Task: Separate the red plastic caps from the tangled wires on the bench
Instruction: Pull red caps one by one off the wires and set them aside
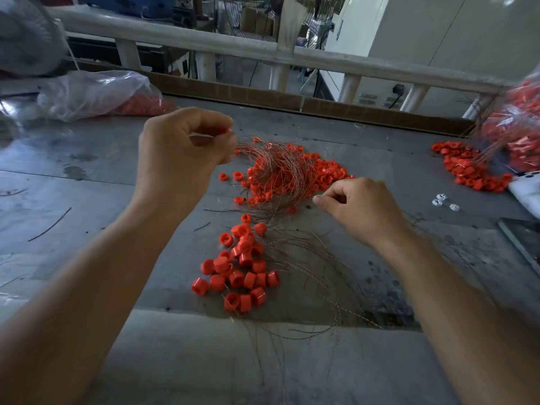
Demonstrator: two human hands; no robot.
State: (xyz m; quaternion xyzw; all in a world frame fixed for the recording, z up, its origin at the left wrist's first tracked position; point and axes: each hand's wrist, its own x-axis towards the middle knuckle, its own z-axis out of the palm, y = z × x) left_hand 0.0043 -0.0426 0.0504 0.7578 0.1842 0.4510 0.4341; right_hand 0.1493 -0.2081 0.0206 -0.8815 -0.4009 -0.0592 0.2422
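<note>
A tangle of thin copper-coloured wires (280,168) threaded with many red plastic caps lies at the middle of the grey bench (87,200). My left hand (181,153) is raised just left of it, its curled fingers pinching a red cap (223,130). My right hand (362,206) hovers at the tangle's right edge with thumb and forefinger pinched together on a wire; the wire is too thin to see clearly. Nearer me lies a heap of loose red caps (239,270), with loose wires (306,267) fanned out to its right.
A clear plastic bag (96,95) holding red caps sits at the back left. Another bag of capped wires (517,133) and a spill of red caps (470,168) lie at the right. Small white pieces (442,201) and a dark flat object (523,241) are near the right edge. A rail (233,51) runs behind the bench.
</note>
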